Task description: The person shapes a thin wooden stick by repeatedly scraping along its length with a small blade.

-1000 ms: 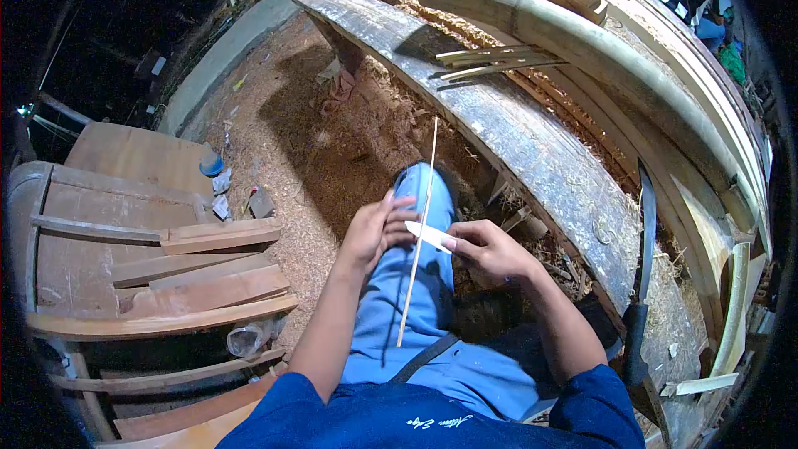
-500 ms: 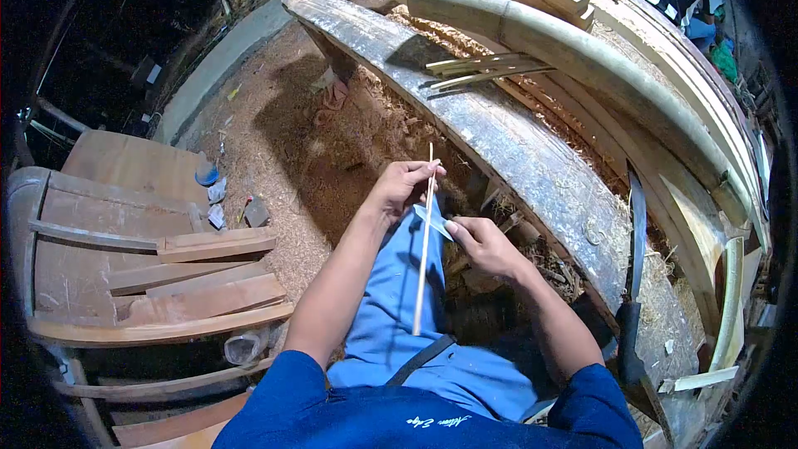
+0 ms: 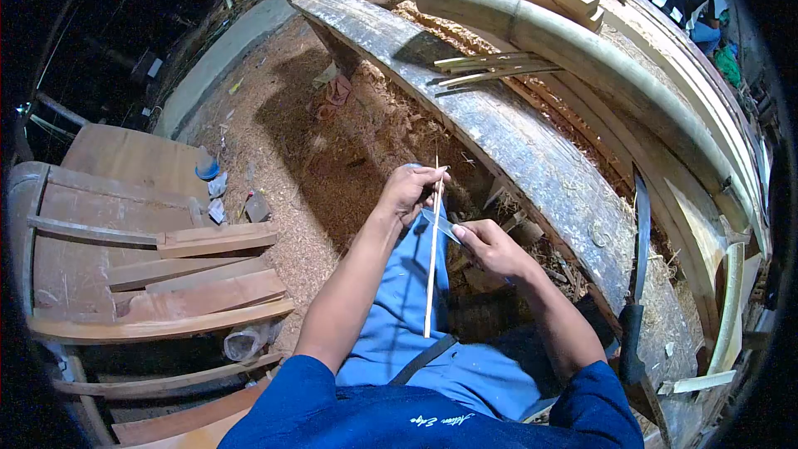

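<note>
A thin bamboo stick (image 3: 431, 283) runs lengthwise above my blue-trousered leg, its lower end near my lap. Near its upper end, my left hand (image 3: 407, 194) pinches it between thumb and fingers. A knife (image 3: 440, 224) is in my closed right hand (image 3: 496, 248), its handle mostly hidden by the fingers. The pale blade crosses the stick just below my left hand and appears to touch it.
On my right, a worn plank (image 3: 524, 154) carries several thin strips (image 3: 490, 69) and a black-handled machete (image 3: 641, 241). Beyond it lies a thick bamboo pole (image 3: 582, 46). Wooden boards (image 3: 204, 295) rest on a chair frame at left. Shavings (image 3: 299, 233) cover the ground.
The knife blade has shifted slightly up and left along the stick, toward my left hand. The stick now stands a little more upright. Both hands keep their holds, and the view has shifted slightly.
</note>
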`<action>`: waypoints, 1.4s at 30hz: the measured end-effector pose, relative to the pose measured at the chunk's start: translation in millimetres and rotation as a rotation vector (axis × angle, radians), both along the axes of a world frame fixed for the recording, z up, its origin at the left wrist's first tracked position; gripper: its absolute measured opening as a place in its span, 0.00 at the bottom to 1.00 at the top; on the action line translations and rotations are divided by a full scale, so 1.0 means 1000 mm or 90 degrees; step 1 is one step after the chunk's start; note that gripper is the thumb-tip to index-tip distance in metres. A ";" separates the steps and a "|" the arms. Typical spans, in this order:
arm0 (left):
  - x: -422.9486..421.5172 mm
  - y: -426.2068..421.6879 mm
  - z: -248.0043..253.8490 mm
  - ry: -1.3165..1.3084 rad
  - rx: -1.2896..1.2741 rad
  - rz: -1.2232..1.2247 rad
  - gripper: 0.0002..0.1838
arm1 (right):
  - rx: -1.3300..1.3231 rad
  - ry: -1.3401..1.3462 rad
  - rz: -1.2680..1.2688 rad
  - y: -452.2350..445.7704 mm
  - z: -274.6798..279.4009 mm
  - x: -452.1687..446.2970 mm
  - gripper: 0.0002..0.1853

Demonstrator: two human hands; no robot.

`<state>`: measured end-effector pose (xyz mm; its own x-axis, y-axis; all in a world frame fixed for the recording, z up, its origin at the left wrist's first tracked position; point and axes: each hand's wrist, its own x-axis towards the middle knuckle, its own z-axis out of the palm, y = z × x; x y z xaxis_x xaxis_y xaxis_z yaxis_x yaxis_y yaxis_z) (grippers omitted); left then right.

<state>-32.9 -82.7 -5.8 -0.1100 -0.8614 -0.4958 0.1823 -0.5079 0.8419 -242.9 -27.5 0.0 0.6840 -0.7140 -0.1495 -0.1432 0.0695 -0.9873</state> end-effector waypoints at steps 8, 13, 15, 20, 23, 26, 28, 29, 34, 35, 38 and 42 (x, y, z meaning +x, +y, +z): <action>0.013 -0.012 0.008 0.007 0.022 0.093 0.09 | 0.057 -0.017 0.065 0.015 0.021 0.001 0.25; 0.024 -0.018 -0.003 0.038 0.018 0.170 0.10 | 0.011 -0.049 0.130 0.020 0.032 -0.002 0.25; 0.032 -0.017 -0.004 0.049 0.024 0.192 0.10 | 0.034 -0.038 0.139 0.022 0.039 -0.010 0.25; 0.042 -0.013 -0.006 0.045 0.016 0.221 0.09 | 0.070 -0.082 0.158 0.024 0.031 -0.009 0.24; 0.045 -0.013 -0.006 0.028 0.016 0.267 0.09 | 0.086 -0.115 0.162 0.024 0.038 -0.008 0.23; 0.069 -0.028 -0.004 0.061 0.012 0.314 0.08 | -0.030 -0.229 0.289 0.034 0.056 -0.007 0.24; 0.074 -0.035 -0.010 0.124 0.009 0.304 0.09 | -0.104 -0.191 0.068 0.035 0.032 -0.004 0.23; 0.078 -0.034 -0.013 0.130 0.010 0.318 0.09 | -0.036 -0.174 0.130 0.017 0.031 -0.010 0.21; 0.077 -0.006 0.001 0.128 -0.047 0.314 0.11 | 0.122 -0.252 -0.152 0.017 0.019 -0.012 0.30; 0.076 0.001 0.000 0.141 -0.074 0.323 0.12 | 0.121 -0.256 -0.157 0.014 0.017 -0.011 0.28; 0.073 0.012 0.002 0.164 -0.105 0.271 0.13 | 0.093 -0.219 -0.202 0.013 0.016 0.001 0.22; 0.066 0.017 0.005 0.182 -0.116 0.247 0.15 | 0.075 -0.068 -0.222 0.010 -0.005 0.013 0.18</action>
<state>32.9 -65.5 -0.6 0.1258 -0.9351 -0.3313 0.5639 -0.2074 0.7994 -229.4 -17.6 -5.3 0.4191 -0.8889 -0.1848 0.0125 0.2091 -0.9778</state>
